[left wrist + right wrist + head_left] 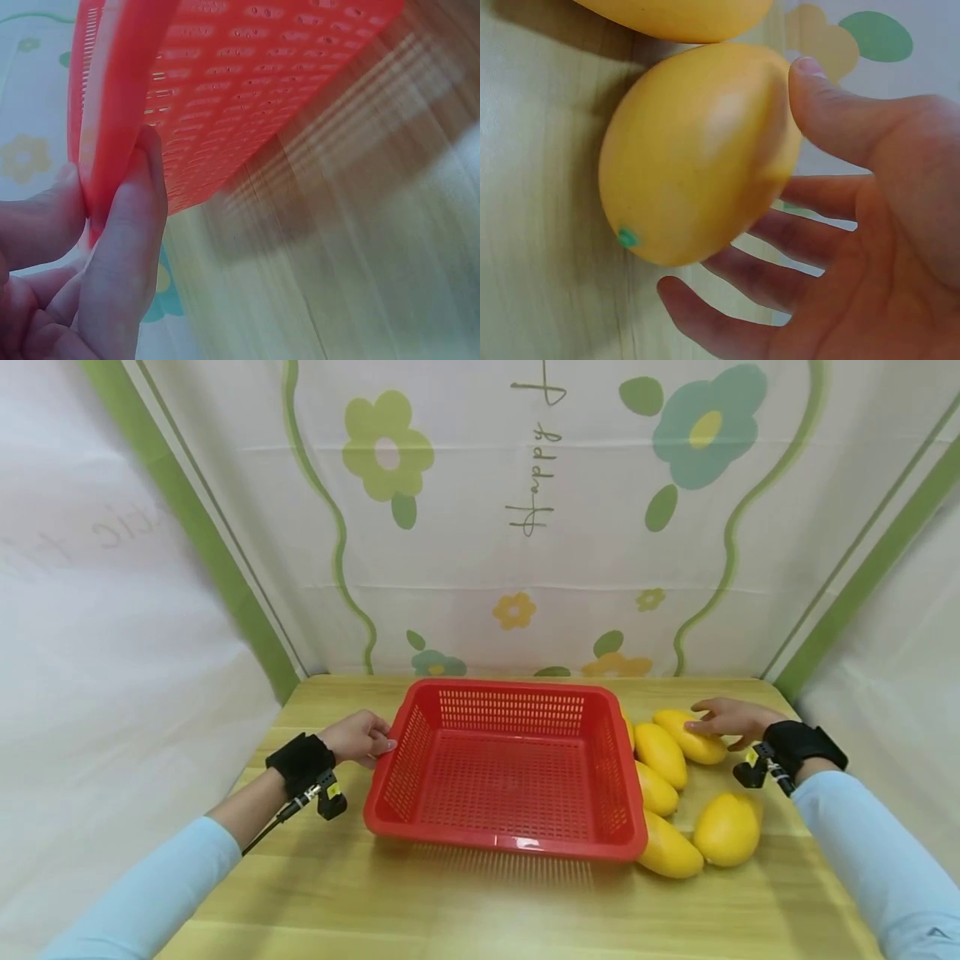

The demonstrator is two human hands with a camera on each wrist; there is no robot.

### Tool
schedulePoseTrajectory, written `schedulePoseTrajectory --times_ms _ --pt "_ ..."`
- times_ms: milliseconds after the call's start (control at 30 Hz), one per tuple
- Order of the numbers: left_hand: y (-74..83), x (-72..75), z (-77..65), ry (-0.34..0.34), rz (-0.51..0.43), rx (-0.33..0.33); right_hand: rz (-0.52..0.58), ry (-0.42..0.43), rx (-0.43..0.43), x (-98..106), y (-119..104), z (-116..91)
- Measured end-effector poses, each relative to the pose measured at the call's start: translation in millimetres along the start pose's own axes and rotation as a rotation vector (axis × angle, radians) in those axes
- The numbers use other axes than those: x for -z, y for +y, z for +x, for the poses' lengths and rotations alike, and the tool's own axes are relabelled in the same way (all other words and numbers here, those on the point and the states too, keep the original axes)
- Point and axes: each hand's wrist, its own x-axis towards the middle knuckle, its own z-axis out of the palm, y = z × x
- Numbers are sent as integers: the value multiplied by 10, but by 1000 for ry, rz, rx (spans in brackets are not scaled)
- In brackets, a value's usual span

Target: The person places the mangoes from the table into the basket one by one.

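A red plastic basket [504, 777] with slotted walls sits mid-table, nothing inside it. My left hand [360, 737] pinches its left rim between thumb and fingers; the left wrist view shows the rim [124, 105] between them. At the right, my right hand [731, 720] is spread beside the farthest yellow mango [693, 739], thumb by one side and fingers partly behind it. In the right wrist view this mango [697, 157] shows a small green stem end. Whether the hand touches it I cannot tell.
Several more mangoes lie right of the basket, among them one mango [727, 829] nearest the right forearm and another [670, 850] by the basket's front corner. The wooden table [450, 918] is enclosed by flower-printed cloth [465, 527] at the back and sides.
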Motion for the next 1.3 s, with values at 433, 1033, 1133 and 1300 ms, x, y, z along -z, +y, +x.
schedulePoseTrajectory --times_ms 433,1033,1133,1300 --pt "-18 18 24 -4 -25 -41 50 11 -29 -71 100 110" --pt "-85 32 10 -12 -44 -43 168 72 31 -148 191 -3" --pt "-88 39 14 -10 -44 -38 238 61 33 -136 180 -40" --pt "-87 38 26 -9 -36 -39 274 58 51 -157 166 -67"
